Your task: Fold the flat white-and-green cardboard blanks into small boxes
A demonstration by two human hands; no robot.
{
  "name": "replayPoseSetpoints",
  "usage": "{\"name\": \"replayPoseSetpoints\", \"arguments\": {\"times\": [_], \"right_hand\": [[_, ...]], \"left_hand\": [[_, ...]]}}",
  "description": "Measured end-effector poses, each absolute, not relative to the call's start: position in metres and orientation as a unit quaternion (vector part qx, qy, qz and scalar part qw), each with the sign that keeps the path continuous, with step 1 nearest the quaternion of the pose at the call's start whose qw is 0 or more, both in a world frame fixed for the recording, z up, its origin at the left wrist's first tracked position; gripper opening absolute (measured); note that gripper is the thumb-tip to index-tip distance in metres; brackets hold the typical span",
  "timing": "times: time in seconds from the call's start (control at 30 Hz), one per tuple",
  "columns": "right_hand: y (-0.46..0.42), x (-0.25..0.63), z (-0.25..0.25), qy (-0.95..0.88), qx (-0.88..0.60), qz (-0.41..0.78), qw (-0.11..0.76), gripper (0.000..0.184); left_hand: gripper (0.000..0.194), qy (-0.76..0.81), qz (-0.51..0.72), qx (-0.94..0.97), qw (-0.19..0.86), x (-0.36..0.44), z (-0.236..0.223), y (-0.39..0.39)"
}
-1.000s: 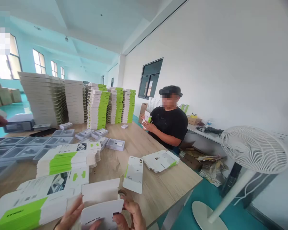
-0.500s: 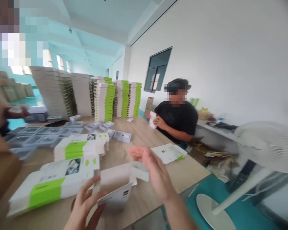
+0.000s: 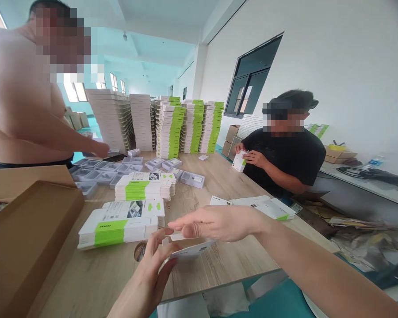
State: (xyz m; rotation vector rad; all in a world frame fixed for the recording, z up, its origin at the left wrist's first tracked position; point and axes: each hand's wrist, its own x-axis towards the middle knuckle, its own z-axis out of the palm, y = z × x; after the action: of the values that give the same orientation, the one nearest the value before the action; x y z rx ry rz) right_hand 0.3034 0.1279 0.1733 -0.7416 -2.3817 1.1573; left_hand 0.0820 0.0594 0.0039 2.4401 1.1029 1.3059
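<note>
Well, white carton (image 3: 190, 250) in left hand (image 3: 150, 264)

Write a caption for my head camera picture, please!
Left hand holds a white carton while the right hand reaches over it.

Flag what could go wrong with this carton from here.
The white carton rests in the left hand alone, with the right hand reaching across above it, so it could slip or crease. The stack of green-banded cartons sits close by and might get knocked.
</note>
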Motion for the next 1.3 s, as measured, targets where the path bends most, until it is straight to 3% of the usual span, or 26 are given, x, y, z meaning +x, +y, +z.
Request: {"name": "replayPoseSetpoints", "arguments": {"times": [0.27,0.33,0.47,0.57,0.87,1.1,1.3], "right_hand": [[0.132,0.311,0.149,-0.848,-0.319,0.369,0.208,0.031],[0.137,0.310,0.151,-0.859,-0.331,0.358,0.156,0.037],[0.146,0.299,0.163,-0.891,-0.317,0.323,-0.040,0.043],[0.152,0.290,0.167,-0.904,-0.310,0.280,-0.089,0.043],[0.165,0.281,0.160,-0.946,-0.255,0.184,-0.080,0.050],[0.157,0.277,0.131,-0.969,-0.246,-0.027,0.003,0.046],[0.162,0.295,0.119,-0.982,-0.150,-0.102,0.051,0.050]], "left_hand": [[0.054,0.340,0.415,0.829,0.158,0.081,0.013,0.059],[0.053,0.328,0.408,0.834,0.175,0.079,0.017,0.059],[0.055,0.326,0.402,0.832,0.197,0.078,0.016,0.058],[0.055,0.319,0.415,0.828,0.200,0.079,0.012,0.057],[0.053,0.301,0.448,0.812,0.222,0.079,0.012,0.058],[0.040,0.324,0.469,0.790,0.227,0.077,0.006,0.066],[0.035,0.366,0.475,0.758,0.255,0.081,-0.013,0.067]]}}
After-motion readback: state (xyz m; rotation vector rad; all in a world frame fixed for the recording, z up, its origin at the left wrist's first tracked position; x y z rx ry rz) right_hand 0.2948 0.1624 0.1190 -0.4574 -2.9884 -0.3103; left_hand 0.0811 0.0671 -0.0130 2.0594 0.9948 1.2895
